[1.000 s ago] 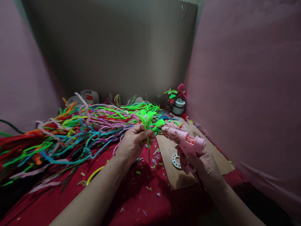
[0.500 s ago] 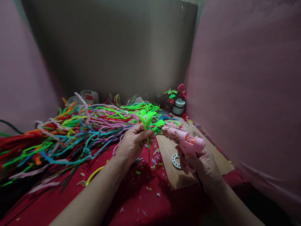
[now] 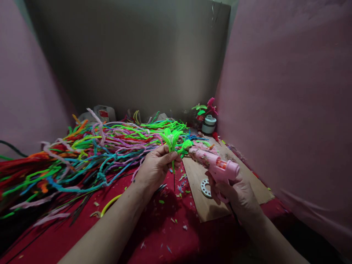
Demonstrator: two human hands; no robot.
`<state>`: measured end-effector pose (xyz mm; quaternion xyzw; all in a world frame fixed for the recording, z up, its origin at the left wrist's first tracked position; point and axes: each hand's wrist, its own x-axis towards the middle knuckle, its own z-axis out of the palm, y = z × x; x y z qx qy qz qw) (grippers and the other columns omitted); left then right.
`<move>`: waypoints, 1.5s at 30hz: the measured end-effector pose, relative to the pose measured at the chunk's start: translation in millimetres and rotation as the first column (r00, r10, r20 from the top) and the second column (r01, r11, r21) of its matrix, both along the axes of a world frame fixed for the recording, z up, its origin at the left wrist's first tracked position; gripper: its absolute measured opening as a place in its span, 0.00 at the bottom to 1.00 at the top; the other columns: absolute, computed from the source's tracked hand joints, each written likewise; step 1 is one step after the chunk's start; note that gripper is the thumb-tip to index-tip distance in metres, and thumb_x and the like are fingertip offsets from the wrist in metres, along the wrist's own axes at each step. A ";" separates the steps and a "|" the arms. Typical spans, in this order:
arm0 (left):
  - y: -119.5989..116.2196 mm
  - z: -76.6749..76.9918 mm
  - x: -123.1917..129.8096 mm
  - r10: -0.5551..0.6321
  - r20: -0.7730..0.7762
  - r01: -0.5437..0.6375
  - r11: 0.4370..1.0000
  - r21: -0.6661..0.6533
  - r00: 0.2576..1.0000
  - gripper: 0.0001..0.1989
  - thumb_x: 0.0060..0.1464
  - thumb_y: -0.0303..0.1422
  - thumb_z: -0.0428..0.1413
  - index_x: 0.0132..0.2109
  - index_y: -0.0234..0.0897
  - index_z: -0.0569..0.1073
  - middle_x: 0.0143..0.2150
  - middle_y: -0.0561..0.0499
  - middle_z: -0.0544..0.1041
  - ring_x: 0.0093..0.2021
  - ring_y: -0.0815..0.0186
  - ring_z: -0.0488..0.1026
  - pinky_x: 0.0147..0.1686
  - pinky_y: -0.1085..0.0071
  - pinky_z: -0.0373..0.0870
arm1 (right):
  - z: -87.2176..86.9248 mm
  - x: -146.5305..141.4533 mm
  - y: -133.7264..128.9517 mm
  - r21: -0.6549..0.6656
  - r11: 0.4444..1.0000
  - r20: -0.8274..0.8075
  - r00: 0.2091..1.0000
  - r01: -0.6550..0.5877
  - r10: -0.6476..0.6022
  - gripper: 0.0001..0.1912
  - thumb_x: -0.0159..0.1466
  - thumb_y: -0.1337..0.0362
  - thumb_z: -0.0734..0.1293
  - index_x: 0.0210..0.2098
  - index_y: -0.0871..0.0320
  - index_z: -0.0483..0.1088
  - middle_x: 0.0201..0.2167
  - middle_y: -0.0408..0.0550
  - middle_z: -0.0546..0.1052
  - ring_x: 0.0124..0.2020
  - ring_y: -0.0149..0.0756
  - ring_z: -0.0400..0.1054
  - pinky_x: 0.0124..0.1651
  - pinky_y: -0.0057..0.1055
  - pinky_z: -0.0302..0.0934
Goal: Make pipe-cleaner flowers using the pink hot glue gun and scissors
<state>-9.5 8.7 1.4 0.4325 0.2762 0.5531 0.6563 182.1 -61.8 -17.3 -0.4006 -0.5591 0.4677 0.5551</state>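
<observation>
A tangled heap of multicoloured fuzzy craft stems [image 3: 118, 146] lies at left on dark red cloth [image 3: 159, 227]. Right of it, the left hand [image 3: 161, 165] is nearly closed, pinching a bright green fuzzy flower [image 3: 171, 136] upright above the cloth. Farther right, the right hand [image 3: 240, 194] curls around the grip of a pink plastic glue gun [image 3: 216, 164], nozzle pointing left, near the flower. Only the gun has shifted slightly; the work seems to be at a steady pause.
</observation>
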 end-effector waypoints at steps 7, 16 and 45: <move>-0.1 1.3 0.6 0.004 -0.002 -0.004 1.000 -0.001 1.000 0.13 0.36 0.29 0.67 0.30 0.32 0.72 0.23 0.51 0.76 0.22 0.71 0.72 0.25 0.76 0.68 | 9.3 -1.9 -2.5 0.007 0.995 -0.032 0.995 -0.096 0.096 0.25 0.56 0.55 0.67 0.54 0.50 0.68 0.51 0.52 0.72 0.16 0.22 0.52 0.14 0.26 0.51; 0.5 -0.3 0.3 0.001 0.009 -0.001 1.000 0.001 1.000 0.12 0.38 0.29 0.66 0.30 0.32 0.71 0.23 0.51 0.77 0.22 0.71 0.73 0.25 0.77 0.68 | -1.9 0.0 -1.3 -0.014 0.999 -0.085 0.996 -0.034 0.033 0.24 0.56 0.55 0.68 0.52 0.49 0.70 0.34 0.48 0.76 0.16 0.23 0.51 0.15 0.25 0.49; -4.3 1.1 3.0 -0.065 0.105 0.066 0.998 -0.006 0.992 0.12 0.39 0.29 0.67 0.29 0.33 0.71 0.23 0.51 0.77 0.23 0.72 0.73 0.24 0.79 0.69 | -12.5 101.3 34.5 0.497 0.840 0.775 0.324 0.218 -0.542 0.13 0.59 0.59 0.64 0.38 0.56 0.77 0.37 0.56 0.73 0.41 0.48 0.65 0.44 0.43 0.60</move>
